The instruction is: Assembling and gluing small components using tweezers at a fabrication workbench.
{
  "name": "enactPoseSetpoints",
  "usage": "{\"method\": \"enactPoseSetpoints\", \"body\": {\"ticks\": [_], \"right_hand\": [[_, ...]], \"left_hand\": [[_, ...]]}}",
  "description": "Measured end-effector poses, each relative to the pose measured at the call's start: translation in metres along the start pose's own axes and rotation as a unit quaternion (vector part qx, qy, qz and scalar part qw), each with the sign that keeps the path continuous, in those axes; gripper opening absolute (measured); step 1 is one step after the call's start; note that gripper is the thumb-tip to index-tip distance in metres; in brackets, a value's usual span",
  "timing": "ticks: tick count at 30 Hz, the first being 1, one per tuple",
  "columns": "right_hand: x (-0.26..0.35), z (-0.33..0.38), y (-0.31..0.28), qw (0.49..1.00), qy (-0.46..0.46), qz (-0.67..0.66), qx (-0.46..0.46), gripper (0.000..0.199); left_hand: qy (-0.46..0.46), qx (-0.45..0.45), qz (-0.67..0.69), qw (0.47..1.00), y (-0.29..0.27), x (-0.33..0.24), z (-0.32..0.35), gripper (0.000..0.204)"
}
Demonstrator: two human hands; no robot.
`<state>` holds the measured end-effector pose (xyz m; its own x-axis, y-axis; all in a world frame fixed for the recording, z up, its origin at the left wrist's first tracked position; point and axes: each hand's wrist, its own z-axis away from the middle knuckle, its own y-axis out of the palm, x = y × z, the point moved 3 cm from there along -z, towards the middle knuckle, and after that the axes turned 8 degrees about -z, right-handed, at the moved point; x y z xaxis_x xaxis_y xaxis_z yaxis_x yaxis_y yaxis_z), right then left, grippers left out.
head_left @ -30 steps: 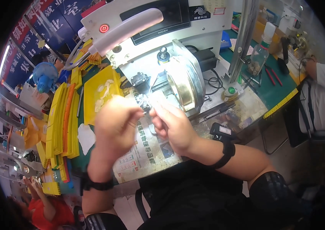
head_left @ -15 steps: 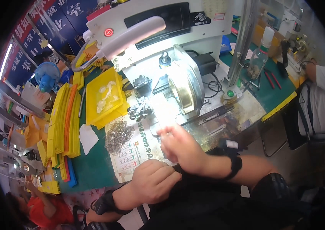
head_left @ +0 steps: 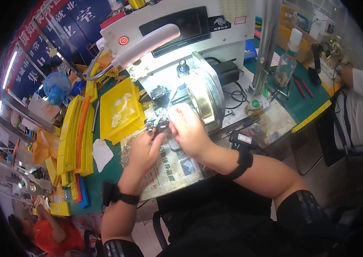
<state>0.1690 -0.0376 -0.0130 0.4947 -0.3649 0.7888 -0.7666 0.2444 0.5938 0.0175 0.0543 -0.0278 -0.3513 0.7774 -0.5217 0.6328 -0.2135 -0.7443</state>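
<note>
Both of my hands are at a small metal clamp assembly (head_left: 159, 118) on the front of a white bench machine (head_left: 136, 25). My left hand (head_left: 144, 150) is at the assembly's lower left end, thumb raised and fingers curled; whatever it holds is hidden. Closer to the wheel, my right hand (head_left: 190, 132) is closed, its fingertips pinched together at the assembly's right side. What lies in that pinch is too small to make out. A shiny round wheel (head_left: 206, 103) stands just beyond my right hand. Beneath my left hand a heap of thin metal pieces (head_left: 125, 155) is partly covered.
A yellow tray (head_left: 112, 136) with crumpled white scraps stands left of the machine. Beyond it are stacked yellow strips (head_left: 73, 137). A lamp (head_left: 147, 45) overhangs the work. At right lie red-handled pliers (head_left: 303, 88) beside a clear bottle (head_left: 286, 68). A person in white sits far right.
Both hands have moved away from my body to the clamp assembly. My left hand has gone up and left from beside my lap, and my right hand has moved forward. The view has shifted slightly.
</note>
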Motion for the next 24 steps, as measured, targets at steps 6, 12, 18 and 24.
{"method": "enactPoseSetpoints", "body": {"ticks": [6,12,18,24], "right_hand": [[0.005,-0.011,0.007,0.943,-0.245,0.222,-0.029,0.013],[-0.007,-0.01,0.005,0.983,-0.14,0.099,-0.064,0.01],[-0.014,0.001,-0.002,0.989,-0.099,0.093,-0.051,0.016],[-0.019,0.048,-0.005,0.987,0.124,-0.076,-0.063,0.011]], "left_hand": [[0.081,-0.012,-0.23,0.97,0.008,0.015,-0.008,0.033],[0.027,-0.045,-0.061,0.997,-0.004,-0.01,-0.01,0.028],[0.001,0.032,-0.242,0.97,-0.006,-0.034,0.005,0.038],[0.063,-0.04,-0.258,0.963,-0.047,-0.035,-0.004,0.03]]}}
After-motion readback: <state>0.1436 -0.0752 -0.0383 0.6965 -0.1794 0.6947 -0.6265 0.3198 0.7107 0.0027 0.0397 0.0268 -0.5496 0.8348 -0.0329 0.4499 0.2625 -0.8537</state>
